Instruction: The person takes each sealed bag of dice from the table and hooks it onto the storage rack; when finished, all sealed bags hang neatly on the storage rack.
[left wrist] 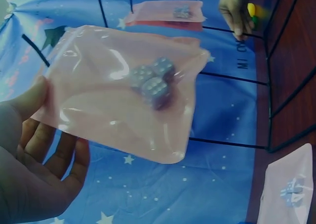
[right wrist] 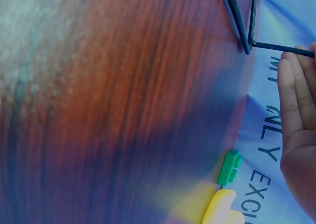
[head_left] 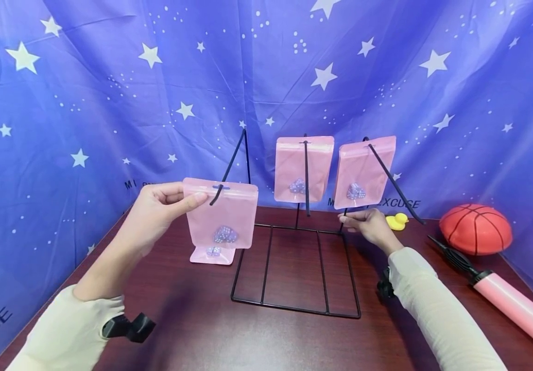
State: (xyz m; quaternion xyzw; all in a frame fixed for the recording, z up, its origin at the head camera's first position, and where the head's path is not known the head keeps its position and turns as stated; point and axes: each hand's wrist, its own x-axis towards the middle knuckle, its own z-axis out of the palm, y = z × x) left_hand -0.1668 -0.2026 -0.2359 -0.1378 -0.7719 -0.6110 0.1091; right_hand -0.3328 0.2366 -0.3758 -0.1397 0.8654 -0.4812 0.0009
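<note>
My left hand [head_left: 152, 216] pinches the upper left corner of a pink pouch [head_left: 201, 216], thumb in front and fingers behind. Dice show through the pouch [left wrist: 94, 100], also in the left wrist view. A left hook [head_left: 234, 155] of the black wire rack [head_left: 294, 307] passes through its slot, the tip sticking out in front. My right hand [head_left: 373, 226] holds the rack's right upright with its fingertips; the right wrist view shows its fingers [right wrist: 289, 86] at a black bar. Two more pouches, one in the middle [head_left: 289, 165] and one on the right [head_left: 356, 170], hang from the other hooks.
Another pink pouch [head_left: 199, 256] with dice lies on the dark wood table [head_left: 178, 319], behind the held one. Toward the right are a yellow duck [head_left: 397, 221], a red basketball [head_left: 475, 229] and a pink pump [head_left: 516, 304]. A green toy brick [right wrist: 229, 167] appears in the right wrist view.
</note>
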